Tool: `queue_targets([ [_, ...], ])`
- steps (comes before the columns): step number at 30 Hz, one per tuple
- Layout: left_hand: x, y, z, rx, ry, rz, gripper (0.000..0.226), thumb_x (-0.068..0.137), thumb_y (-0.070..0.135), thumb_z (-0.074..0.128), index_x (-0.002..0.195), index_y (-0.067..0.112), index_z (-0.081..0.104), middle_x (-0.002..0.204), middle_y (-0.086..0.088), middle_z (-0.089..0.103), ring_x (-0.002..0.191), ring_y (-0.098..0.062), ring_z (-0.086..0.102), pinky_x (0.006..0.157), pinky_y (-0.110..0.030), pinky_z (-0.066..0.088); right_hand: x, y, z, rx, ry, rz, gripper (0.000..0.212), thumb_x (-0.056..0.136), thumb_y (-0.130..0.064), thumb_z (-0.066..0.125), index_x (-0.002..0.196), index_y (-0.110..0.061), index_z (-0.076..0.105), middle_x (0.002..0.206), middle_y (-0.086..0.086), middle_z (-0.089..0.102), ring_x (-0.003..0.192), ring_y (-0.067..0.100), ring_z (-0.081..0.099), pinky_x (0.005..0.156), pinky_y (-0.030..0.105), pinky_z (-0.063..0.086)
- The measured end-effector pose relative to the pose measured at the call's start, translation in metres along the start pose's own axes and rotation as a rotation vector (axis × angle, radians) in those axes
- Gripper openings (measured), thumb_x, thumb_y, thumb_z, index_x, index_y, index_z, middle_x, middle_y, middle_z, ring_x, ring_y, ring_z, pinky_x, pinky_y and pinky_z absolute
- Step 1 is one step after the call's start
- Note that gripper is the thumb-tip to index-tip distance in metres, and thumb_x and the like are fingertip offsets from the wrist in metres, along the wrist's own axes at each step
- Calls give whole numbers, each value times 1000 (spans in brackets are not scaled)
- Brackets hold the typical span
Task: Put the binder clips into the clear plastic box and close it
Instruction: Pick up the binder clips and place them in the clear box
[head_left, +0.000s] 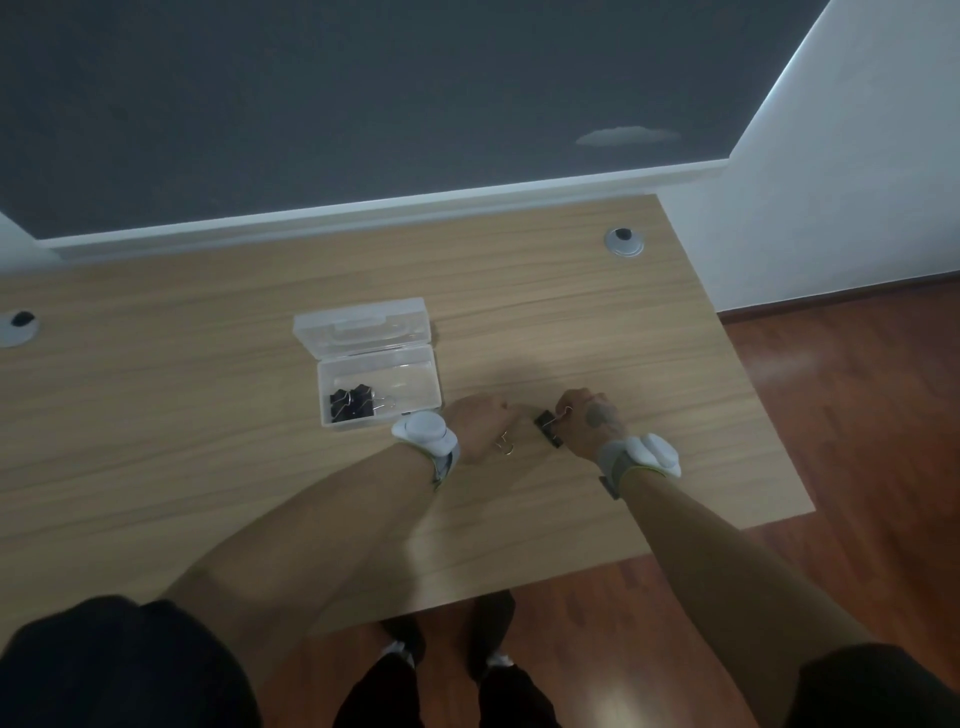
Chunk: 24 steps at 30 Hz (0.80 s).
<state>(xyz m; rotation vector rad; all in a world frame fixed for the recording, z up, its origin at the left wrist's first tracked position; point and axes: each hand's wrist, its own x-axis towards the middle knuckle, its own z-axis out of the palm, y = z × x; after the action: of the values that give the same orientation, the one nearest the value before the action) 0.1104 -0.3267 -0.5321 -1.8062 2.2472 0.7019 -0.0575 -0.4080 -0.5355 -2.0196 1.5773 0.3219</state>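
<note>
The clear plastic box (415, 387) lies open on the wooden desk, its lid (363, 327) folded back behind it. Several black binder clips (352, 404) sit in its near-left corner. My left hand (480, 428) rests on the desk just right of the box, fingers closed; a wire clip handle (505, 446) sticks out below it. My right hand (587, 421) is further right, its fingers closed on a black binder clip (549, 430) that lies on the desk between the two hands.
The wooden desk (208, 467) has cable grommets at the far right (624, 242) and at the left edge (18, 328). Its right edge drops to a brown floor (857, 415). White sensors sit on both wrists.
</note>
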Motion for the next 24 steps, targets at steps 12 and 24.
queue_targets([
  [12, -16, -11, -20, -66, 233, -11, 33, 82, 29, 68, 113, 15, 65, 110, -6, 64, 105, -26, 58, 75, -36, 48, -9, -18, -16, 19, 40, 38, 29, 100, -18, 53, 117, -6, 72, 119, 15, 71, 106, 31, 69, 86, 34, 59],
  [24, -86, -99, -31, -228, 427, -277, 30, 74, 33, 77, 98, 19, 66, 101, -1, 65, 95, -28, 62, 73, -37, 52, -11, -107, -20, 220, 133, -119, 26, 94, -22, 57, 96, -7, 78, 97, 16, 74, 88, 32, 71, 72, 31, 58],
])
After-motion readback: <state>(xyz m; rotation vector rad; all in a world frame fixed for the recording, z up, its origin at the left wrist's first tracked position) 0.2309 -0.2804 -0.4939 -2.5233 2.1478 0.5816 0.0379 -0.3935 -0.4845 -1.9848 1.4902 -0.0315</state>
